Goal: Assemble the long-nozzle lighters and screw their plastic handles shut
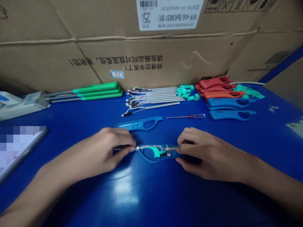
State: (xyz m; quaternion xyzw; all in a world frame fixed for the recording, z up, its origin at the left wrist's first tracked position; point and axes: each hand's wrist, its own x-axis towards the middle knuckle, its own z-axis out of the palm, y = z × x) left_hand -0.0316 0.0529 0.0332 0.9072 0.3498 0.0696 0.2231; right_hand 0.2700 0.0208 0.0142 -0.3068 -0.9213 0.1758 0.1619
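Observation:
Between my hands lies an open blue lighter shell half (pixel 155 160) with a finger loop. A teal trigger (pixel 155 152), thin white wires and a small black igniter piece (pixel 164 154) sit in it. My left hand (pixel 115 148) is closed in a pinch on a metal lighter tube (pixel 137 148) at the shell's left end. At the right end, my right hand (pixel 205 154) has its fingers bent around the shell and a clear fitting (pixel 172 148); its fingers partly hide both. Just beyond my hands lies another blue shell half (pixel 139 124), and a screwdriver (pixel 189 116) rests to its right.
Several metal tubes with wires (pixel 158 97) lie in a row, with teal caps (pixel 187 91) beside them. Red shells (pixel 215 82), blue shells (pixel 229 115) and teal triggers (pixel 248 91) are at right. Green lighters (pixel 101 91) lie at left. A cardboard box (pixel 94 56) walls the back.

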